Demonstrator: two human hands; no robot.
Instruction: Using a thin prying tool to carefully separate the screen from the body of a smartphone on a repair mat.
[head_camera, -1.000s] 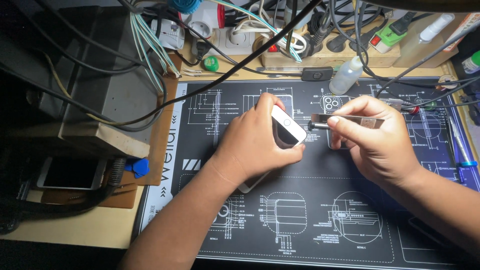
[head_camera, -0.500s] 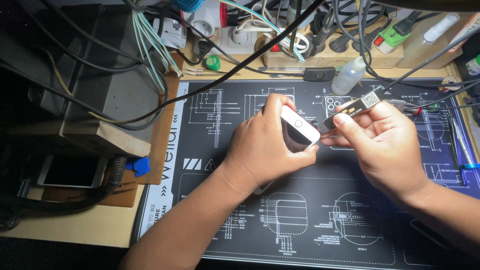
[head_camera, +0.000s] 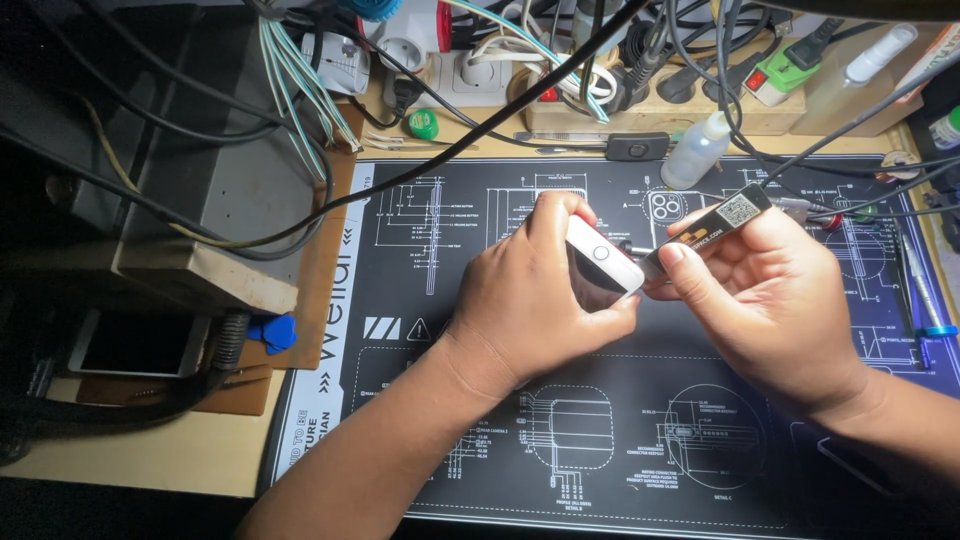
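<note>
The left hand (head_camera: 525, 300) gripped a white phone (head_camera: 603, 255) above the dark printed mat (head_camera: 600, 440) on the table, fingers curled around its body. The right hand (head_camera: 770, 290) pinched a slim black tool (head_camera: 715, 225) between thumb and fingers, its tip meeting the phone's end. A clear dropper bottle (head_camera: 697, 152) stood beyond.

Two hands are working over the tabletop: the left hand (head_camera: 530, 310) and the right hand (head_camera: 770, 300). Two phones are showing: a white phone (head_camera: 603, 262) in the left fingers, and a second phone (head_camera: 135, 345) lying at nine o'clock. One slim tool (head_camera: 712, 226), one dark work mat (head_camera: 620, 440), one clear squeeze bottle (head_camera: 697, 152) (at twelve o'clock), one blue pick (head_camera: 274, 332), one green cap (head_camera: 423, 124).
</note>
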